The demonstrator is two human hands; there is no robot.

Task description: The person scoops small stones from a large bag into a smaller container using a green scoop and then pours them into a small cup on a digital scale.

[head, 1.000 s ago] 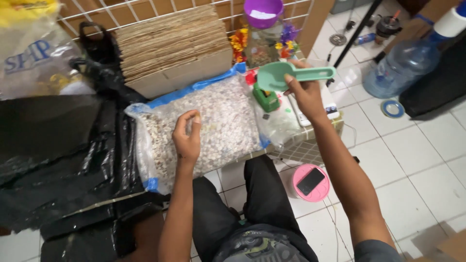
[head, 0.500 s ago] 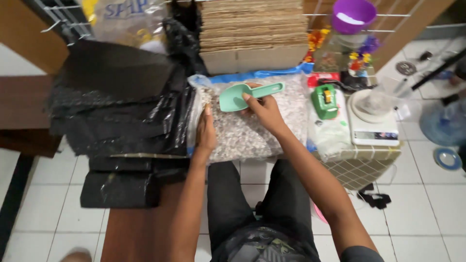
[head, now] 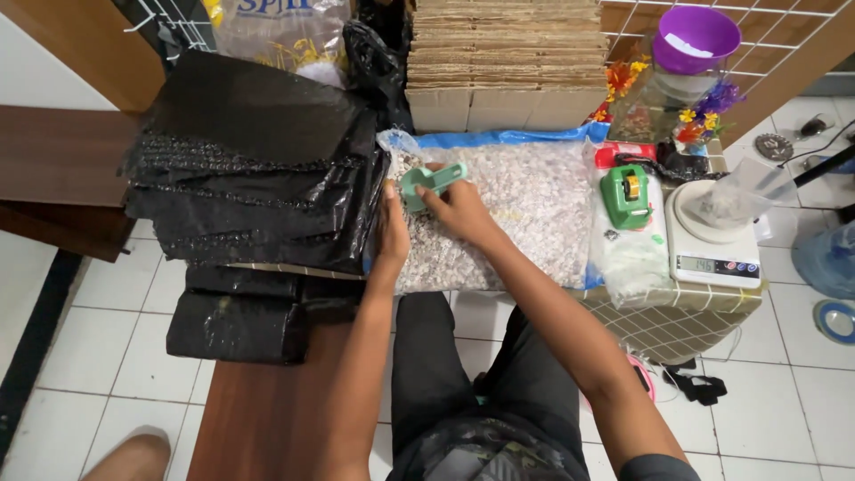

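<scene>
Here, scoop [head: 429,181] over gravel-filled bag [head: 525,214].

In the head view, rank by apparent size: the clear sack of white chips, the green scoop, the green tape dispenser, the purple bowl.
1. Clear sack of white chips
2. Purple bowl
3. Green tape dispenser and green scoop look alike; the right hand partly hides the scoop.

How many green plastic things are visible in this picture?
2. A green scoop is in the right hand, over the big bag of pale pieces. A green tape dispenser sits beside the scale. Others may be hidden.
</scene>
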